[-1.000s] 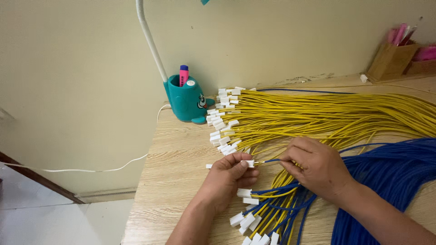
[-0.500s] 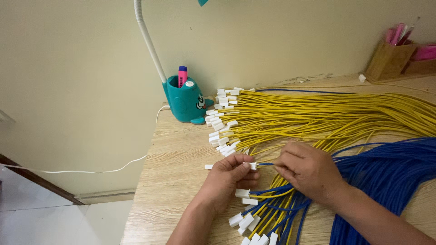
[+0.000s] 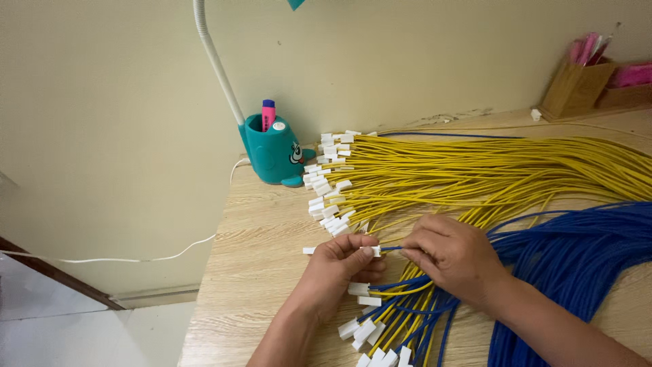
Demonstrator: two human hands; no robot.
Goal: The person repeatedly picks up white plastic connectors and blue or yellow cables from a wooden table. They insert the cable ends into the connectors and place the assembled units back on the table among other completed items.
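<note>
The bare wooden table (image 3: 258,272) lies open at nine o'clock of the left hand (image 3: 336,268), out to the table edge. At twelve o'clock the yellow wires (image 3: 489,173) with their white connectors (image 3: 326,197) block the way. At eleven o'clock stands the teal lamp base (image 3: 272,153). The blue wires (image 3: 577,251) fill three o'clock of the right hand (image 3: 451,255). At six o'clock, mixed wire ends (image 3: 387,326) cover the table between the forearms.

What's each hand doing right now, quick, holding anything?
Left hand: closed, pinching a small white connector.
Right hand: closed, fingertips pinching the blue wire that runs into that connector.
</note>
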